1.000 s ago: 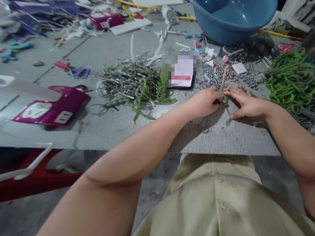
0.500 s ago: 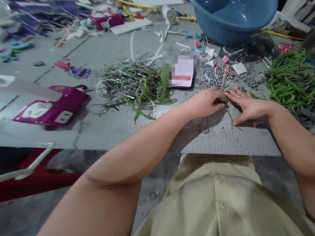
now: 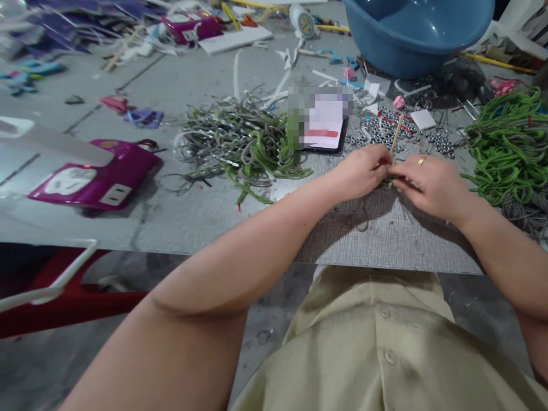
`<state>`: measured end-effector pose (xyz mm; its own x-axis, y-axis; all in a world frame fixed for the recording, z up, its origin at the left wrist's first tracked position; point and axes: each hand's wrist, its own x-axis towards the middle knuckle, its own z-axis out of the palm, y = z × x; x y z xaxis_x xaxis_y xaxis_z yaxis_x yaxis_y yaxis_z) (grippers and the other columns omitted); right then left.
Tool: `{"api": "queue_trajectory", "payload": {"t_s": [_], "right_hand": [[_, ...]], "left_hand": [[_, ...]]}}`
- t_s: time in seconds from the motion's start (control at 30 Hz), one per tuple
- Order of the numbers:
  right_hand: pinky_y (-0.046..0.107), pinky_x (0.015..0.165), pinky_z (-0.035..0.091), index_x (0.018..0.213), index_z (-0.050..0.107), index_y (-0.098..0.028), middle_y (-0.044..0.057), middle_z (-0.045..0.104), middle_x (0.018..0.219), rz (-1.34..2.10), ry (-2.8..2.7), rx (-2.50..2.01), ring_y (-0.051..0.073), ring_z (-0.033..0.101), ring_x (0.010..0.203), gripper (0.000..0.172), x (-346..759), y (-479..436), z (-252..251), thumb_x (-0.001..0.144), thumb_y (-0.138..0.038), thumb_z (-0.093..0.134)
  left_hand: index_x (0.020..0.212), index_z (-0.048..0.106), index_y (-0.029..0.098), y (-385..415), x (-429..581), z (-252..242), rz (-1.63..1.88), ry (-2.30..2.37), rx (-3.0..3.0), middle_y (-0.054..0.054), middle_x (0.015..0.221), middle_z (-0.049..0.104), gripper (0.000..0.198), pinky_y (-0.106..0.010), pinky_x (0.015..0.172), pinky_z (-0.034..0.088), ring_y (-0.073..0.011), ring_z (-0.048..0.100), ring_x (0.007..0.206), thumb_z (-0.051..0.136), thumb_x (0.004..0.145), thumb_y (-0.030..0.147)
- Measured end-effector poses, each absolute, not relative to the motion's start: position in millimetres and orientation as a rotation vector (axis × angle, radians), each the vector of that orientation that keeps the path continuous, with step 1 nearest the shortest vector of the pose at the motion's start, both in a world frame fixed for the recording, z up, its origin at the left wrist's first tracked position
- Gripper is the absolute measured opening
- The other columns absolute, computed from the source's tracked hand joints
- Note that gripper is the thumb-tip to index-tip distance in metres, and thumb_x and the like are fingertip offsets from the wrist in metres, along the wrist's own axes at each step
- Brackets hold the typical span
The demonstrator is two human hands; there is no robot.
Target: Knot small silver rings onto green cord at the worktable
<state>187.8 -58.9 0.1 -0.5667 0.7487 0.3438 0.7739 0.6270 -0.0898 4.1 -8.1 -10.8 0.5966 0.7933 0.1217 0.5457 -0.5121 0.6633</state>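
Pinching wooden stick [image 3: 396, 133] | left hand [image 3: 363, 171], right hand [image 3: 423, 184] (touching) | table edge [image 3: 385, 264] near

Bare room lies on the grey textured bench [image 3: 385, 245] between its near edge and the left hand [image 3: 363, 171] and right hand [image 3: 428, 185], which meet over it. Just beyond the fingers [image 3: 382, 165] a scatter of small silver metal rings [image 3: 377, 132] and an upright thin wooden stick [image 3: 396, 134] block the way forward. To the right a heap of bright green cords [image 3: 511, 142] crowds in; to the left a tangled pile of grey and green cords [image 3: 240, 145] sits near. A dark flat phone [image 3: 323, 123] lies between pile and rings. The large blue plastic basin [image 3: 411, 31] closes the far side. Left of the pile the bench is open up to a magenta plastic case [image 3: 96, 180].
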Motion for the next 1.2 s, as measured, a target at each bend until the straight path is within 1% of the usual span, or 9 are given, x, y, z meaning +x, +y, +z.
{"api": "queue_trajectory", "payload": {"t_s": [0.13,0.27,0.4,0.53,0.63,0.77,0.9,1.0,1.2], "right_hand": [[0.035,0.067,0.036,0.088,0.074,-0.018,0.008,0.07,0.077,-0.328,-2.704,-0.858,0.02,0.058,0.073,0.032,170.9,-71.6,-1.9,0.098,-0.018,0.043],[0.034,0.067,0.03,0.103,0.074,-0.021,0.006,0.07,0.079,-0.342,-2.817,-0.637,0.019,0.053,0.072,0.031,156.4,-81.3,-5.9,0.101,-0.019,0.042],[0.033,0.067,0.029,0.096,0.071,-0.019,0.005,0.069,0.076,-0.193,-2.971,-0.733,0.019,0.054,0.07,0.025,147.0,-84.4,-12.0,0.099,-0.02,0.047],[0.033,0.069,0.03,0.09,0.069,-0.016,0.007,0.068,0.073,-0.002,-2.991,-0.897,0.018,0.053,0.067,0.029,147.1,-80.1,-10.7,0.1,-0.022,0.043],[0.033,0.068,0.031,0.088,0.064,-0.017,0.006,0.066,0.072,0.251,-2.782,-1.122,0.018,0.051,0.065,0.028,155.8,-72.3,-8.7,0.099,-0.028,0.042],[0.032,0.065,0.034,0.086,0.053,-0.022,0.002,0.06,0.075,0.535,-2.236,-1.267,0.016,0.049,0.065,0.021,172.2,-59.4,-12.9,0.096,-0.038,0.044],[0.032,0.064,0.039,0.083,0.045,-0.025,-0.002,0.051,0.067,0.69,-1.841,-1.183,0.015,0.047,0.062,0.037,180.7,-48.5,-21.0,0.093,-0.061,0.048],[0.033,0.064,0.042,0.082,0.044,-0.026,-0.003,0.047,0.065,0.746,-1.729,-1.154,0.015,0.048,0.061,0.045,181.2,-44.6,-23.1,0.088,-0.07,0.051],[0.032,0.061,0.043,0.08,0.044,-0.026,-0.002,0.047,0.069,0.767,-1.724,-1.179,0.015,0.048,0.065,0.049,179.3,-44.9,-21.6,0.085,-0.074,0.051]], "left_hand": [[0.088,0.06,0.017,-6.4,4.0,-13.6,0.585,1.091,2.269,-0.003,0.092,0.067,0.022,-0.025,0.079,0.046,-0.0134,0.06,0.086,0.048,0.076,0.003],[0.088,0.062,0.018,-5.1,2.9,-15.9,0.625,1.034,2.318,-0.002,0.091,0.068,0.022,-0.024,0.077,0.047,-0.0131,0.061,0.084,0.049,0.076,0.005],[0.089,0.065,0.016,-4.8,3.4,-17.5,0.607,1.045,2.339,-0.004,0.096,0.069,0.024,-0.026,0.08,0.048,-0.0132,0.061,0.083,0.05,0.075,0.004],[0.086,0.066,0.016,-6.6,3.9,-16.1,0.652,1.053,2.344,-0.006,0.096,0.069,0.026,-0.028,0.081,0.049,-0.014,0.061,0.084,0.048,0.074,0.003],[0.088,0.067,0.016,-9.9,2.7,-11.5,0.767,1.063,2.297,-0.004,0.09,0.069,0.026,-0.03,0.081,0.05,-0.0144,0.062,0.084,0.046,0.076,0.006],[0.093,0.065,0.014,-15.2,0.9,-2.9,0.906,1.038,2.156,-0.004,0.092,0.07,0.026,-0.027,0.077,0.051,-0.0123,0.062,0.084,0.042,0.083,0.009],[0.106,0.062,0.014,-18.6,2.7,-0.1,0.828,0.893,1.976,-0.006,0.103,0.071,0.025,-0.023,0.065,0.05,-0.0095,0.062,0.076,0.047,0.086,0.013],[0.117,0.058,0.014,-18.7,6.5,-4.3,0.739,0.804,1.922,-0.009,0.106,0.071,0.033,-0.022,0.06,0.049,-0.0085,0.062,0.071,0.058,0.084,0.016],[0.128,0.053,0.014,-14.7,9.2,-14.2,0.674,0.813,1.875,-0.004,0.084,0.071,0.041,-0.022,0.056,0.046,-0.0065,0.057,0.057,0.057,0.087,0.015]]}}
